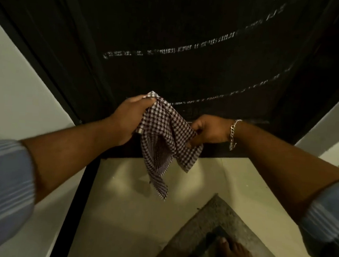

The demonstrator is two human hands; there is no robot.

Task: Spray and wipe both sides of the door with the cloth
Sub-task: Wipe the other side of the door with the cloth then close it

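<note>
A dark door fills the top of the head view, with pale streaks running across its panel. In front of its lower edge both hands hold a brown-and-white checked cloth. My left hand grips the cloth's upper left corner. My right hand, with a chain bracelet on the wrist, grips its right edge. The rest of the cloth hangs loose between and below the hands, above the floor. No spray bottle is in view.
Pale walls flank the door on both sides. The floor below is light tile. A grey doormat lies at the bottom, with a bare foot on it.
</note>
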